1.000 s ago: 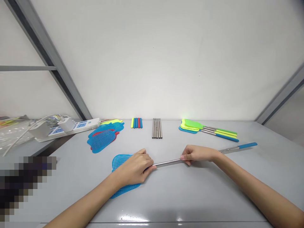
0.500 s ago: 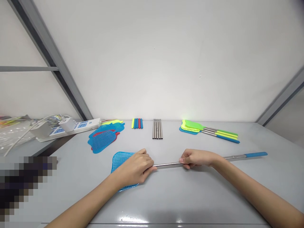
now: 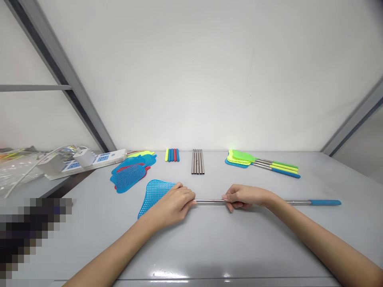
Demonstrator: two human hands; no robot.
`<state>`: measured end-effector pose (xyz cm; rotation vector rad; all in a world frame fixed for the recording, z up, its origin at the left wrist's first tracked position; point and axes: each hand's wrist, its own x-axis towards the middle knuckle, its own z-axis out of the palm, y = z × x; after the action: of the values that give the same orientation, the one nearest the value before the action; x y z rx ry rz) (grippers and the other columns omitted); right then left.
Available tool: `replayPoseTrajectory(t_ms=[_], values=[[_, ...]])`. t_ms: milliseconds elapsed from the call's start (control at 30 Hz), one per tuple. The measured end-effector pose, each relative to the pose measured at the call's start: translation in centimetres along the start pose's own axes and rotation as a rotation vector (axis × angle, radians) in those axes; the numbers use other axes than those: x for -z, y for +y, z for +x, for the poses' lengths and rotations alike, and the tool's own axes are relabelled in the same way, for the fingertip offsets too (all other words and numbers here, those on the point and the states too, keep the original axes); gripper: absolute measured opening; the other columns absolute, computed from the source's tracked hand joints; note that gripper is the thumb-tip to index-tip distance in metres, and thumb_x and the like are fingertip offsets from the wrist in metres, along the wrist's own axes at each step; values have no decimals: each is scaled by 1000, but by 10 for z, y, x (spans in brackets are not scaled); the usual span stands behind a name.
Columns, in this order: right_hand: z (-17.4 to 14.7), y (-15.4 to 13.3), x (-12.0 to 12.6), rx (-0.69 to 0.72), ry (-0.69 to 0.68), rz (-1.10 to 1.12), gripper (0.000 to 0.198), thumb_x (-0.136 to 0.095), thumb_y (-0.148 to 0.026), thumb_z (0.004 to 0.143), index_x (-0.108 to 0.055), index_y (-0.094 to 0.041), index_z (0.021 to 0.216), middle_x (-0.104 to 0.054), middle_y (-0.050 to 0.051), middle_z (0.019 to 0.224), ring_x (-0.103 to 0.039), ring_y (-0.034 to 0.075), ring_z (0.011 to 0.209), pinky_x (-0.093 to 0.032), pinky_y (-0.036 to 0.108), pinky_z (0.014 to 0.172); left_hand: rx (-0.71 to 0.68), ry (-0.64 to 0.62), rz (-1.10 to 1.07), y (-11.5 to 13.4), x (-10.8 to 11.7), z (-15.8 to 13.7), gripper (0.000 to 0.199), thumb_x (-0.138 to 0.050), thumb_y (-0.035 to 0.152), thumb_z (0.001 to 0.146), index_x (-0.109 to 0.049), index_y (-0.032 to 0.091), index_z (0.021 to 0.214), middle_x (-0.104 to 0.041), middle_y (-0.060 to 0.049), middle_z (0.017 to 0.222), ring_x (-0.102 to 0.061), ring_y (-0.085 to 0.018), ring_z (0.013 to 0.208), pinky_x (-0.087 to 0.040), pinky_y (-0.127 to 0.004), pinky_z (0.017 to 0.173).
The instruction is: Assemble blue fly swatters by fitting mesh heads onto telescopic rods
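Reaching over a glossy grey table, two bare forearms come in from the lower corners and meet a blue fly swatter lying crosswise above the near half. The left hand is curled palm-down over the place where the steel shaft meets the blue mesh head; that joint is hidden under the fingers, and the mesh slants out behind the wrist. The right hand pinches the shaft narrowly between thumb and forefinger, its other fingers bent below. Past the right wrist the shaft runs on to a blue handle grip. Whether the shaft touches the tabletop is hard to tell.

Beyond the left hand, a loose pile of mesh swatter heads overlaps in blue, red and yellow. Farther back, a row of steel rods lies side by side, pointing toward the wall. To their right rests a stack of swatters, green head uppermost, with green, yellow and blue grips fanned rightward. Left of the rods sit five short grips: yellow, blue, blue, red, blue.

At far left, a white power strip carries white adapters, near crumpled clear plastic. A white wall closes the back.
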<state>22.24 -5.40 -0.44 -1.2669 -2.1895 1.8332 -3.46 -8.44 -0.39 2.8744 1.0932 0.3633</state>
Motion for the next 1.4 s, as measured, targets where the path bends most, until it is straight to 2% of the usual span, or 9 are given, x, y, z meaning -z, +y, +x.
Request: replayPoseTrajectory(t_ms=[333, 500, 667, 767, 967, 1033, 1233, 1400], values=[[1, 2, 4, 28, -81, -20, 44, -38, -49, 81, -60, -11, 75, -42, -4, 51, -31, 3, 35, -24, 19, 36, 46, -70, -136, 4, 1, 0, 23, -31, 22, 88, -41, 17, 67, -49, 3, 66, -46, -11, 66, -32, -24, 71], [-1, -1, 3, 25, -107, 5, 45, -39, -51, 80, -59, -11, 78, -45, -3, 54, -32, 2, 36, -27, 18, 38, 53, -86, -137, 3, 2, 1, 25, -30, 25, 88, -42, 17, 67, -49, 3, 65, -46, -11, 67, -32, -24, 72], [-6, -5, 6, 20, -124, -42, 37, -50, -47, 74, -58, -12, 78, -44, -4, 56, -34, 2, 39, -28, 18, 40, 53, -72, -127, 4, 1, 2, 27, -28, 28, 89, -41, 17, 67, -49, 3, 65, -46, -11, 65, -31, -25, 71], [-10, -4, 15, 5, -79, -119, 33, -55, -46, 71, -56, -13, 74, -45, -4, 56, -38, 4, 43, -31, 18, 44, 59, -59, -104, 2, 1, 2, 27, -27, 29, 89, -41, 17, 69, -50, 3, 67, -45, -11, 64, -31, -26, 71], [-22, 2, 39, -140, 212, -274, 41, -55, -55, 66, -55, -14, 73, -49, 0, 63, -39, 7, 49, -29, 19, 45, 124, -26, -38, -10, 13, 2, 28, -26, 29, 89, -44, 17, 70, -52, 2, 67, -46, -12, 66, -32, -26, 72], [-26, 3, 44, -138, 248, -300, 42, -54, -56, 66, -54, -15, 70, -49, 0, 64, -39, 7, 50, -28, 20, 45, 147, -13, -31, -11, 18, 1, 30, -27, 29, 89, -45, 17, 69, -52, 2, 66, -46, -12, 66, -32, -26, 71], [-25, 6, 45, -47, 276, -316, 42, -51, -54, 69, -58, -14, 64, -38, -4, 50, -31, 6, 47, -20, 21, 44, 169, -24, -10, -13, 18, -2, 31, -26, 27, 88, -44, 17, 65, -51, 1, 62, -46, -13, 63, -32, -25, 68], [-17, 10, 42, 11, 135, -175, 39, -50, -49, 73, -58, -12, 62, -30, -6, 45, -22, 5, 43, -14, 22, 42, 147, -71, 20, -17, 11, -6, 27, -27, 23, 88, -42, 18, 67, -51, 2, 61, -46, -11, 59, -32, -23, 64]])
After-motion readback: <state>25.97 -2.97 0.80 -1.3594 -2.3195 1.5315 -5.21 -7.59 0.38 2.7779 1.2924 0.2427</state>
